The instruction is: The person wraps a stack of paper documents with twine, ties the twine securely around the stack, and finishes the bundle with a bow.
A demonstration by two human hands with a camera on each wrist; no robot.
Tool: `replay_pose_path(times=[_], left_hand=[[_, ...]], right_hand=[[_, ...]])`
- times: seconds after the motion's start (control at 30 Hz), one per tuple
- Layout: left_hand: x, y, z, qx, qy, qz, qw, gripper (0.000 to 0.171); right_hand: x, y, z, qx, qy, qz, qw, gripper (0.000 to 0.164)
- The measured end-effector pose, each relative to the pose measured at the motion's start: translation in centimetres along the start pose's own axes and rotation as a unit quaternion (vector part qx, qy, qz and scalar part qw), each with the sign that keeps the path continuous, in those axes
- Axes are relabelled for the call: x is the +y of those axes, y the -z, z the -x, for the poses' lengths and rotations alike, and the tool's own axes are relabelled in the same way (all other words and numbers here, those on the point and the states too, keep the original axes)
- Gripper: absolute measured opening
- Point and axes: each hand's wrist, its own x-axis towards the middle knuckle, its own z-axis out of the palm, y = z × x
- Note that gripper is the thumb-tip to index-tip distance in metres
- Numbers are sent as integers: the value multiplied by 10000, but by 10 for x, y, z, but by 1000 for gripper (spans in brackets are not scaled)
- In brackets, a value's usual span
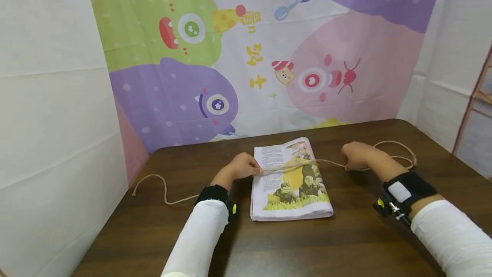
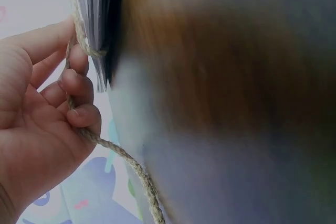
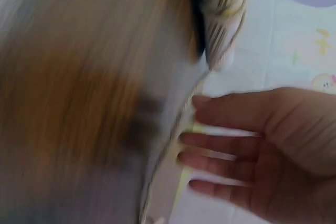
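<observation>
A folded newspaper stack (image 1: 269, 202) lies on the table with a thin twine rope (image 1: 326, 161) running across its upper half. At the stack's left edge, my left hand (image 1: 243, 166) pinches the rope. The left wrist view shows the rope (image 2: 131, 161) passing under the curled fingers of that hand (image 2: 39, 114) and wrapping round the paper's edge. Right of the stack, my right hand (image 1: 357, 156) is beside the rope. In the right wrist view its fingers (image 3: 220, 167) are spread and fairly straight, with the rope (image 3: 173, 129) running just past the fingertips.
One loose rope end curves over the brown table (image 1: 253, 255) on the left; a loop (image 1: 413, 159) lies at the right. Behind the table hangs a cartoon-printed cloth (image 1: 261, 110). White cloth (image 1: 57, 97) stands along the left side.
</observation>
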Motion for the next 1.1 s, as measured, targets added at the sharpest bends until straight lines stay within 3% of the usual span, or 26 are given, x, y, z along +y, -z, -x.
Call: replay_pose_path(times=[0.1, 0.17, 0.3, 0.43, 0.53, 0.63, 0.73, 0.87, 0.97, 1.1], left_hand=[[1, 1, 3, -5, -49, 50, 10000, 14], [2, 1, 5, 18, -75, 81, 9999, 14], [2, 2, 7, 79, -84, 135, 9998, 13], [3, 3, 13, 17, -144, -27, 9999, 12], [8, 4, 21, -34, -521, -537, 9972, 11], [15, 2, 29, 32, -1185, -1264, 9849, 12], [27, -3, 40, 187, -1835, -2039, 9614, 27], [47, -11, 55, 328, -2289, -2686, 9351, 44], [61, -18, 63, 272, -2488, -2828, 9260, 48], [77, -30, 68, -59, -2791, -2919, 9148, 50]], right_hand=[[-13, -5, -14, 66, 291, -586, 9978, 32], [-20, -9, -23, 88, 448, -938, 9945, 35], [-24, -12, -33, 280, 662, -1189, 9903, 13], [-24, -11, -37, 546, 653, -1381, 9867, 14], [-24, -10, -41, 607, 542, -1522, 9850, 15], [-26, -8, -48, 655, 454, -1491, 9856, 16], [-30, -6, -57, 762, 409, -1312, 9876, 16], [-35, -1, -68, 928, 410, -928, 9905, 14], [-42, 3, -74, 1045, 471, -657, 9912, 13], [-54, 8, -82, 1112, 667, -387, 9908, 11]])
